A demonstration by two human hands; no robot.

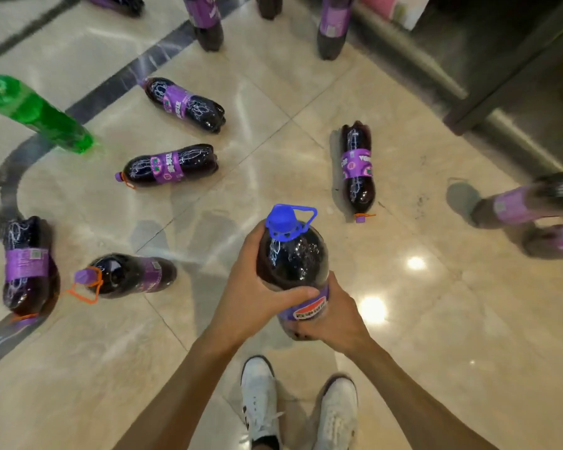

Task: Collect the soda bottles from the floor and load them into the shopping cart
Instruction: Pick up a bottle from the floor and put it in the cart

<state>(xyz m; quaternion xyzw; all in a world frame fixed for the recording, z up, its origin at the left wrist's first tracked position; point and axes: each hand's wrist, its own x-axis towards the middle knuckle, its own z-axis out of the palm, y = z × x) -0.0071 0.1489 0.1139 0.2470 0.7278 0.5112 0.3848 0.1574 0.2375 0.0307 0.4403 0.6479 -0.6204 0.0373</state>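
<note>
1. Left forearm [189, 378] and right forearm [413, 384]: bare from the wrist to the near edge of view.
2. Left hand [251, 287] and right hand [335, 316]: bare.
3. Left shoe [259, 394]: white lace-up trainer with white laces, dark edging round the toe and small dark marks on its left side.
4. Right shoe [337, 414]: matching white trainer with a dark toe edge, slightly blurred.
5. Dark cloth shows at the left ankle; whether it is sock or hem is unclear.
</note>
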